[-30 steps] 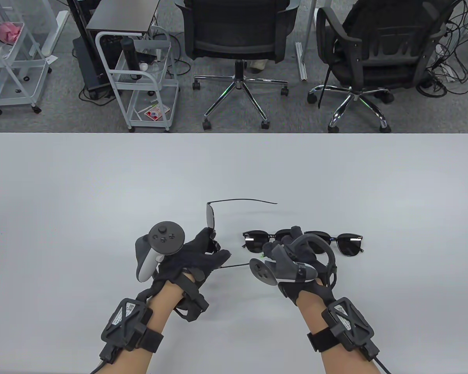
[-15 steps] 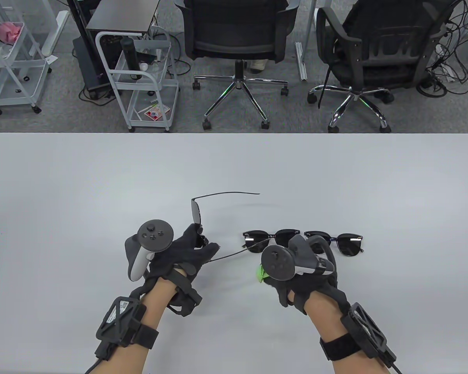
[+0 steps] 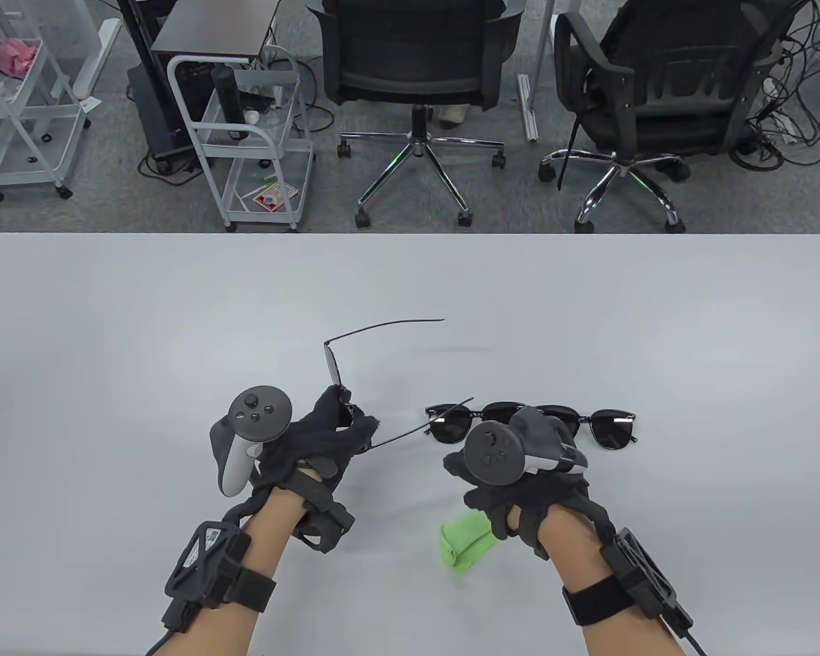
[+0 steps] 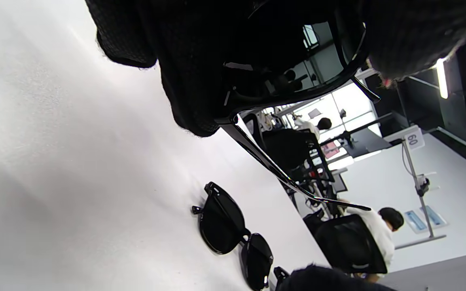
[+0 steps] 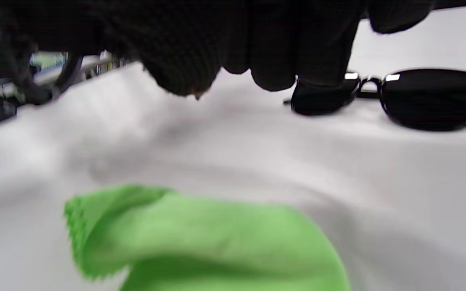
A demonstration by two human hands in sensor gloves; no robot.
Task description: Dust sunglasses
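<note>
My left hand [image 3: 352, 422] grips a thin-framed pair of sunglasses [image 3: 333, 365] at its front, held above the table with both arms unfolded. Its dark lens fills the top of the left wrist view [image 4: 289, 60]. My right hand [image 3: 482, 486] hovers with its fingers [image 5: 265, 52] loosely curled and holds nothing. The green cloth [image 3: 466, 543] lies crumpled on the table just below it, and also shows in the right wrist view [image 5: 217, 242]. Two folded black sunglasses lie side by side beyond my right hand, one on the left [image 3: 451, 424] and one on the right [image 3: 611, 429].
The white table [image 3: 178, 307] stretches wide around the hands. Two office chairs [image 3: 417, 75] and a white wire cart [image 3: 246, 137] stand on the floor beyond its far edge.
My left hand has lifted the thin sunglasses up and to the left. My right hand has drawn back toward me and let go of the green cloth, which now lies on the table.
</note>
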